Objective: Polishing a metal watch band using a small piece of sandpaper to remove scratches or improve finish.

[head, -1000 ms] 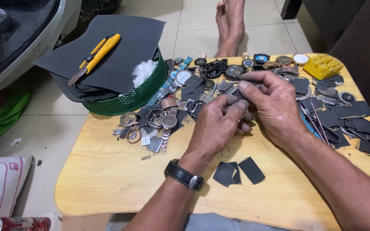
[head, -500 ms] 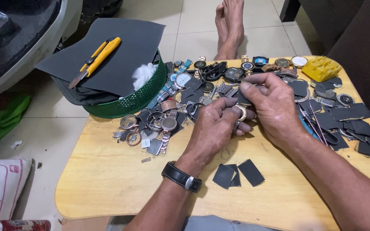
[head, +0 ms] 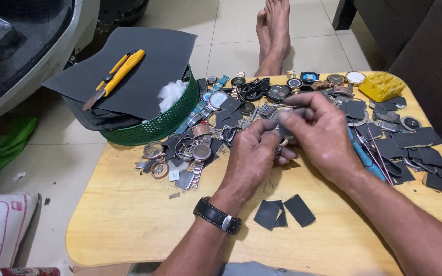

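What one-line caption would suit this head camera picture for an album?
Two hands, left hand and right hand, work a small dark piece over a wooden table strewn with watches.

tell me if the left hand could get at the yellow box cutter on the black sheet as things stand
Probably yes: the yellow box cutter lies uncovered atop the black sheet, but the left hand is busy pinching a small part.

Soft, even indoor light falls from above, bright enough to show fine detail. The fingers (head: pixel 282 120) are slightly smeared by motion, while the metal parts just left of them stay sharp. Faint shadows sit on the bench (head: pixel 129 220) under the fingers. The floor tiles (head: pixel 231 30) beyond them carry pale glare. Edges bow a little; the left margin is dim and soft.
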